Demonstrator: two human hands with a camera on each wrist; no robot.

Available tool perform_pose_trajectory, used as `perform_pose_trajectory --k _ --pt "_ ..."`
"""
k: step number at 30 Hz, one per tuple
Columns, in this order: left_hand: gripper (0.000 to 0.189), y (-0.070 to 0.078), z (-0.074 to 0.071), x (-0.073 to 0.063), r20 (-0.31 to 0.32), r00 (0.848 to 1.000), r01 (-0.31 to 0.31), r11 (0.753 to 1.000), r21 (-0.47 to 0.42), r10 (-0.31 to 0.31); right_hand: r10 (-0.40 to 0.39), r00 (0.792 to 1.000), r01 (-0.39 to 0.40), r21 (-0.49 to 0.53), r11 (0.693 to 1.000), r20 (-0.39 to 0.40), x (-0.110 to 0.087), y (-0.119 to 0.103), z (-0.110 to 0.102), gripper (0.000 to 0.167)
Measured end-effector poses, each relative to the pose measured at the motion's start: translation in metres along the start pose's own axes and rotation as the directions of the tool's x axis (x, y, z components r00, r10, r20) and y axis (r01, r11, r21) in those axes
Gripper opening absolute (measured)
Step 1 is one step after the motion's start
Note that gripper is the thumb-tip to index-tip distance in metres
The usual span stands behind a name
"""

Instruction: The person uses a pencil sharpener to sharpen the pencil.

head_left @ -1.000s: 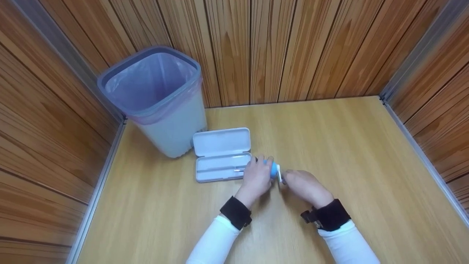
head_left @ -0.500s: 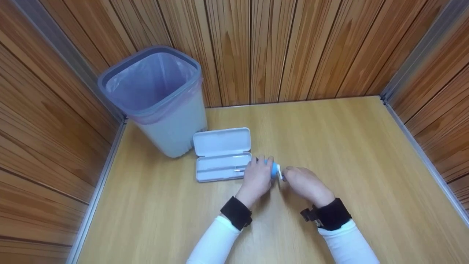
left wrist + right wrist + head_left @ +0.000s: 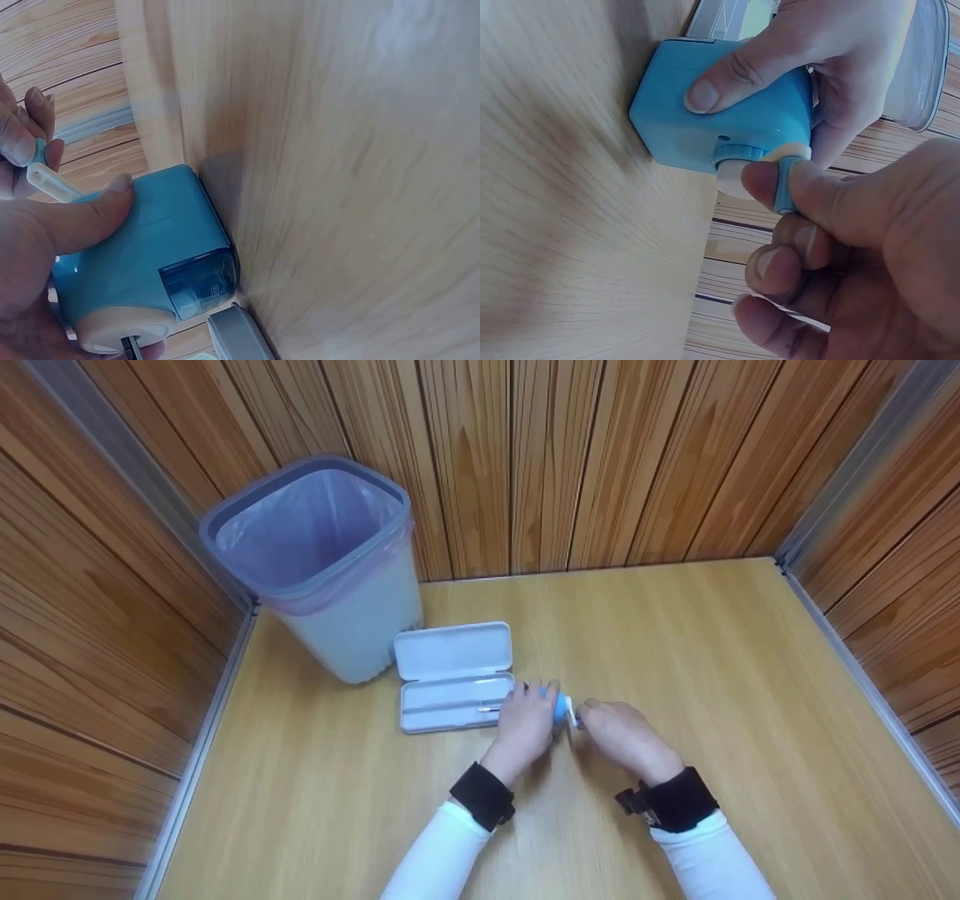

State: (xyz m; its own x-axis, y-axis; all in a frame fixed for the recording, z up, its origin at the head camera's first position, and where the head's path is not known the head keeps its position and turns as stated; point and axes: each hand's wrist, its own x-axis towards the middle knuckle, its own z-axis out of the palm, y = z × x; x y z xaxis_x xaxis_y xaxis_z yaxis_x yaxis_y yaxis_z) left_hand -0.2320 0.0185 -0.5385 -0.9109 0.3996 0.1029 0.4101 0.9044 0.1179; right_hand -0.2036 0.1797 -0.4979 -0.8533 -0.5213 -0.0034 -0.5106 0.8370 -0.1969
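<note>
On the tabletop, a blue crank pencil sharpener (image 3: 561, 707) is gripped from above by my left hand (image 3: 527, 724), which covers most of it in the head view. The left thumb lies along its blue body in both wrist views. My right hand (image 3: 622, 737) pinches the small blue knob (image 3: 783, 187) of the white crank (image 3: 52, 182) between thumb and index finger. A dark pencil (image 3: 131, 346) sticks out of the sharpener's pale holder, opposite the crank. The pencil's tip lies hidden inside. A clear blue shavings drawer (image 3: 199, 281) shows on the body.
An opened grey pencil case (image 3: 454, 652) lies just left of the sharpener, its lid folded back. Behind it stands a tall wastebasket (image 3: 352, 637) with a liner. Wood-panelled walls (image 3: 480, 472) enclose the table (image 3: 712, 660) at the back and sides.
My right hand has shifted slightly away from me with the crank knob in its pinch. The left hand and the sharpener stay where they were.
</note>
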Motion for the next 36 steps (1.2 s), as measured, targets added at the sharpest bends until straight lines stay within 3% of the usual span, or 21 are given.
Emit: perform_pose_trajectory --k 14,20,26,36 --pt "0.06 0.002 -0.001 -0.002 -0.033 0.999 -0.021 0.999 0.025 0.022 -0.024 0.994 0.017 -0.067 0.998 -0.107 0.01 0.006 -0.007 0.013" --pt "0.058 0.003 -0.001 -0.001 0.004 1.0 -0.009 1.0 0.012 0.009 0.001 0.992 -0.006 -0.037 0.999 -0.129 0.017 0.01 -0.011 0.016" --pt "0.061 0.001 0.001 -0.001 -0.006 1.0 -0.022 1.0 0.008 0.022 0.043 0.992 -0.043 0.001 0.999 -0.118 0.025 0.014 -0.014 0.02" --pt "0.068 -0.002 0.002 -0.002 0.045 0.998 -0.032 0.999 -0.021 0.033 0.146 0.984 -0.131 0.142 0.981 -0.099 0.038 0.022 -0.013 0.022"
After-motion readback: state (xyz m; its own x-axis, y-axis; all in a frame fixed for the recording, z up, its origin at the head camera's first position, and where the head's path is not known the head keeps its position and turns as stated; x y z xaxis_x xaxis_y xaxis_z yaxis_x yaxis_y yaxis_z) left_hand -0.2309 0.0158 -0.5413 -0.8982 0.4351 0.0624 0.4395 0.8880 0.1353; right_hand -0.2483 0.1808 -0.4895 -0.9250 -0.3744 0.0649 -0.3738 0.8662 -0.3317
